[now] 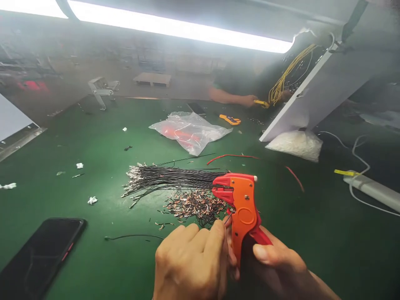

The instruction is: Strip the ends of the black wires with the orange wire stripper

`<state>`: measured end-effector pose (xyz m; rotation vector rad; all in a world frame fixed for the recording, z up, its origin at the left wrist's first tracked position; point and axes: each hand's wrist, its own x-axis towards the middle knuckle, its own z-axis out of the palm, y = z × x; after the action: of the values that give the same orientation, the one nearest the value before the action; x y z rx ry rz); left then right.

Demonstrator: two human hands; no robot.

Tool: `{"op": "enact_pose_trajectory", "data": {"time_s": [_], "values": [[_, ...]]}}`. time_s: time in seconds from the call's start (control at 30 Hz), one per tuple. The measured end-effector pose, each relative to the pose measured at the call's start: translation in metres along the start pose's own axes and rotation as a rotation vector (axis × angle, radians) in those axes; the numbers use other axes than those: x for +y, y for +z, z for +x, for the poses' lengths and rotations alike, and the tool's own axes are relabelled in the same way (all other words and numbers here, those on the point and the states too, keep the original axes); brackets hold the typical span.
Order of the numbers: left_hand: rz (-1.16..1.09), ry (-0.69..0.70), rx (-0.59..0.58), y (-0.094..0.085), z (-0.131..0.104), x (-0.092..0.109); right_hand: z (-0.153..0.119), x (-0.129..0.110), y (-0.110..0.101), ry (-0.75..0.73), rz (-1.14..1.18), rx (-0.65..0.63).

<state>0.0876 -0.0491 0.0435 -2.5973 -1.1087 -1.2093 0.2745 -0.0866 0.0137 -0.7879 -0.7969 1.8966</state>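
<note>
My right hand (281, 254) is wrapped around the handles of an orange and red wire stripper (245, 208), whose jaws point left. My left hand (193, 258) is closed in a pinch beside the tool. A short dark wire end (229, 217) sticks out of its fingertips at the tool's inner cutter. A black wire (134, 236) with a terminal at its far end runs left from behind this hand. Beyond the hands lies a bundle of black wires (175, 177) with metal terminals at the left. Beneath it is a pile of cut wire scraps (196, 206).
A phone (40, 254) lies at the lower left. Farther back are a clear plastic bag (190, 129), a yellow-orange tool (230, 120) and a bag of white pieces (296, 145). Across the green table (312, 233) a person's arm (231, 98) holds a yellow tool.
</note>
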Motion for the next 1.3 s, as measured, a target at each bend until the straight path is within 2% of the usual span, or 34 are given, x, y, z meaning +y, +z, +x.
{"op": "enact_pose_trajectory", "data": {"time_s": [0.17,0.23,0.33,0.5,0.6,0.77,0.93,1.03,1.3], "values": [[0.037,0.031,-0.015,-0.001,-0.003,-0.002,0.001,-0.002,0.002,0.067,0.037,-0.054],[0.067,0.04,-0.019,-0.001,-0.003,-0.003,0.001,-0.003,0.005,0.079,0.029,-0.042],[0.125,-0.018,-0.032,0.0,-0.001,-0.002,0.0,-0.002,0.007,0.038,-0.02,-0.007],[0.176,-0.06,-0.093,-0.001,-0.001,0.002,-0.001,0.0,0.006,0.021,-0.124,0.105],[0.17,-0.052,-0.114,-0.004,-0.001,0.003,-0.001,-0.001,0.006,0.056,-0.163,0.071],[0.153,-0.1,-0.064,-0.008,0.001,0.002,0.0,-0.003,0.005,0.0,-0.232,0.033],[0.097,-0.042,0.001,-0.002,0.0,0.002,0.001,-0.006,0.004,0.045,-0.307,-0.009],[0.099,-0.045,0.021,0.002,-0.001,0.002,0.002,-0.008,0.005,0.023,-0.275,-0.035],[0.099,-0.069,0.049,0.003,0.001,0.005,0.003,0.001,0.003,0.049,-0.216,-0.007]]}}
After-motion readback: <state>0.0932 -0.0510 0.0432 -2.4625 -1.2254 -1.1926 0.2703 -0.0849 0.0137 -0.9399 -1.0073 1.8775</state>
